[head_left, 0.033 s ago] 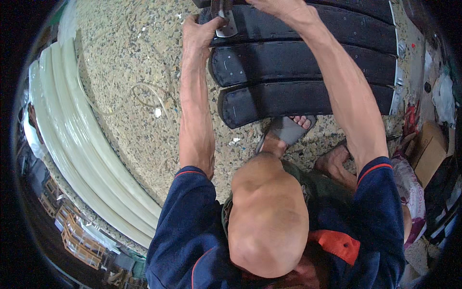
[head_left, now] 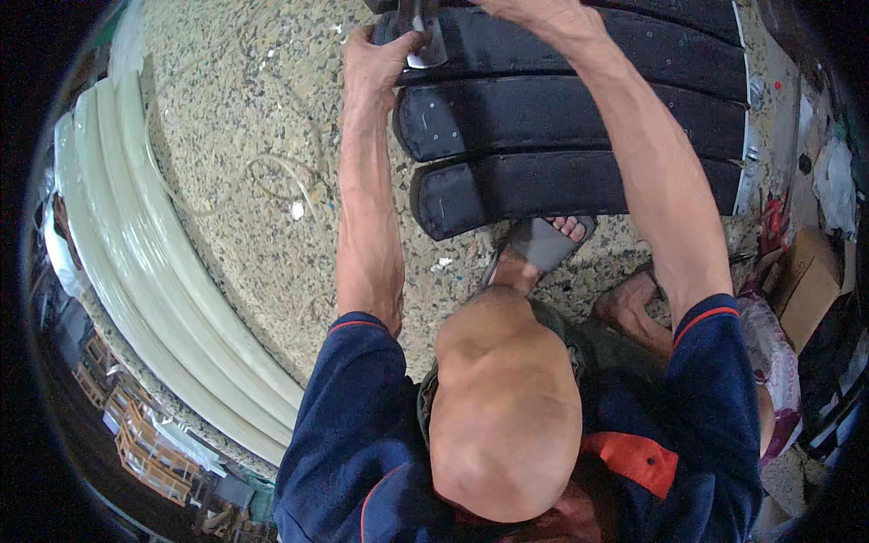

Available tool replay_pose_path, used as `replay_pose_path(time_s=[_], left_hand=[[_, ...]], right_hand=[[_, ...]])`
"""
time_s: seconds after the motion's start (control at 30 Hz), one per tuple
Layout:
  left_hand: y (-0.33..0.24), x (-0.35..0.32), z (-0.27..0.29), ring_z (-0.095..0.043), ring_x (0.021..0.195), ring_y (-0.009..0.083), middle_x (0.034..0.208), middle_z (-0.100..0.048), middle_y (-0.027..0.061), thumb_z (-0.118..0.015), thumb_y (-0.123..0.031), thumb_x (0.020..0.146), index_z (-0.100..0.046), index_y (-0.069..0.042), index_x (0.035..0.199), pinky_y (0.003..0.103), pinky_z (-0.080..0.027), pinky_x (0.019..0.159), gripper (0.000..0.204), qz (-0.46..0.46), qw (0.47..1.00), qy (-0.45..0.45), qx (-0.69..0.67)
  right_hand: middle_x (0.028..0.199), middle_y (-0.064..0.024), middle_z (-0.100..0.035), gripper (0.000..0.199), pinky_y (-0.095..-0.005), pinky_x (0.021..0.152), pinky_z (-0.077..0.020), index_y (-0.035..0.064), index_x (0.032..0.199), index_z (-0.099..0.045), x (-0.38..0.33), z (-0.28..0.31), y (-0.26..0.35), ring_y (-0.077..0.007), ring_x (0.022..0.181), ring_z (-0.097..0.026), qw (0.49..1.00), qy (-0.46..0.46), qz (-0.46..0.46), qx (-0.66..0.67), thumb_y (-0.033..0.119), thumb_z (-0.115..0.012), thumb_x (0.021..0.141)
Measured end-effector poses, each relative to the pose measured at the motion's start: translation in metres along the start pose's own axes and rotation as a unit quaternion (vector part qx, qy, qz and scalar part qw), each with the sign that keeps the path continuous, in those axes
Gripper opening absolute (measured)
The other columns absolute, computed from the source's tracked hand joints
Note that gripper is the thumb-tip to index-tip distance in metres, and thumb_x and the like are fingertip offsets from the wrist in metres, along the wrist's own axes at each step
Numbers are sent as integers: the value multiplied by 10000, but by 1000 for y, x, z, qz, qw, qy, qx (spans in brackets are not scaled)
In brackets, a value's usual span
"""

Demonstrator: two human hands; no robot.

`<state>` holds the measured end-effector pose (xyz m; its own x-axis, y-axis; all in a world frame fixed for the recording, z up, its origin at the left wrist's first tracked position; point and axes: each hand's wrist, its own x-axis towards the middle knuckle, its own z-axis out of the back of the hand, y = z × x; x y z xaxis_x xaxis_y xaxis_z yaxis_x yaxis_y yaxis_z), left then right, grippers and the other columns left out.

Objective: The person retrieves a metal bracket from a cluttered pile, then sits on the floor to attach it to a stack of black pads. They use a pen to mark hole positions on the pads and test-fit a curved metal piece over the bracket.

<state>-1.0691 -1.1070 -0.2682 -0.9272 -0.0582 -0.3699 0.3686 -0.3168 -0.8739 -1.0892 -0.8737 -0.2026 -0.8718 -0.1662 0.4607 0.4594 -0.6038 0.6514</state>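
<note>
Dark padded slats (head_left: 534,118), long and slightly curved, lie side by side across the far middle, with small rivet-like dots near their ends. My left hand (head_left: 376,59) is at the left end of one slat. Its thumb presses on a shiny metal plate (head_left: 427,50) with a rounded end, while the other fingers are mostly hidden. Over the slats at the top edge is my right hand (head_left: 543,18). Its fingers are cut off by the picture's edge, so what they hold cannot be made out.
Pale plastic-wrapped lengths (head_left: 172,262) curve along the left. A thin cord loop (head_left: 281,176) lies on the speckled floor (head_left: 253,109). My sandalled foot (head_left: 548,244) is by the nearest slat. At right are a cardboard box (head_left: 806,285) and a white plastic bag (head_left: 835,185).
My right forearm and the near edges of the slats have shifted very slightly. My left hand keeps its place on the metal plate.
</note>
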Motion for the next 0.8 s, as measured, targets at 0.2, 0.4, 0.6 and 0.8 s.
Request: replay_pose_path(time_s=[0.2,0.4,0.6,0.8], left_hand=[[21,-61,41,-540,1415,310,1638,-467,179,-772,-355,1010,-352,-30,1643,546,-505,1095,827,-25,978,75,-191],[74,-169,77,-501,1453,415,1673,-421,198,-737,-435,1002,-327,-29,1664,559,-473,1148,878,73,956,115,-261],[83,-244,53,-439,1527,400,1686,-373,230,-821,-377,862,-254,-42,1704,595,-427,1207,1069,131,944,131,-272],[70,-255,26,-534,1454,400,1615,-464,218,-766,-281,878,-284,-55,1674,655,-524,1122,957,133,939,145,-280]], right_hand=[[964,-232,-729,127,-494,828,-565,-27,998,-776,-40,58,25,-424,922,-722,999,-1,-28,23,46,-723,908],[1018,-135,-748,127,-380,767,-596,18,1058,-759,-131,70,72,-312,890,-753,997,47,-36,55,0,-739,934],[1061,-147,-727,186,-426,773,-625,17,1075,-754,-180,49,94,-363,911,-744,986,81,-92,114,-22,-742,893],[1012,-131,-702,148,-442,725,-612,21,1024,-742,-190,43,95,-358,855,-740,985,66,-70,143,9,-751,877]])
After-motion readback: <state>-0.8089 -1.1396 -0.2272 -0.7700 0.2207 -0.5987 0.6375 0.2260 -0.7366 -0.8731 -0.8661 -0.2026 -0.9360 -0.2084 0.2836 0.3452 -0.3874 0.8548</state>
